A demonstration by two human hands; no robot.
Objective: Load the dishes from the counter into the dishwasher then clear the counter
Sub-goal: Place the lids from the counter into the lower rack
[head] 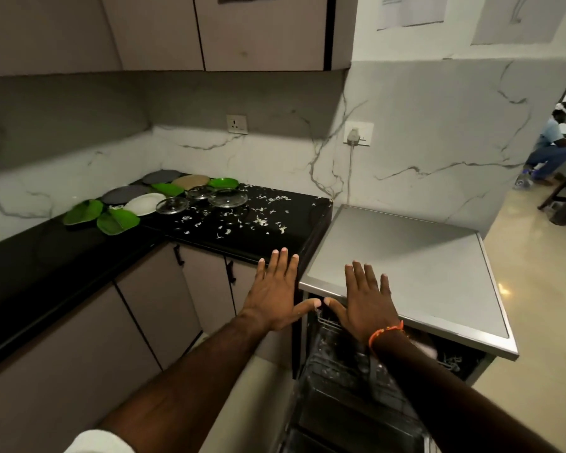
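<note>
Both hands are held out flat, palms down, fingers straight and spread wide, nothing held. The left hand (276, 291) is seen over the near edge of the black counter (30, 266); the right hand (365, 300) is over the near left corner of the dishwasher (406, 256) top, an orange thread band (385, 333) on its wrist. Thumb tips are nearly touching.

The dishwasher is open below the steel top, with the wire rack (347, 364) visible under the right forearm.

Dishes are grouped at the far corner of the counter, well apart from the hands: green leaf-shaped plates (115, 220), grey plates (125, 194), a white plate (144, 204), a tan plate (190, 182), and three glass lids (223, 197) just right of them. White scraps (258, 220) are scattered on the counter between the lids and the dishwasher.

A plug (353, 136) is seated in the wall socket behind the dishwasher. A seated person (553, 145) is visible far right.
</note>
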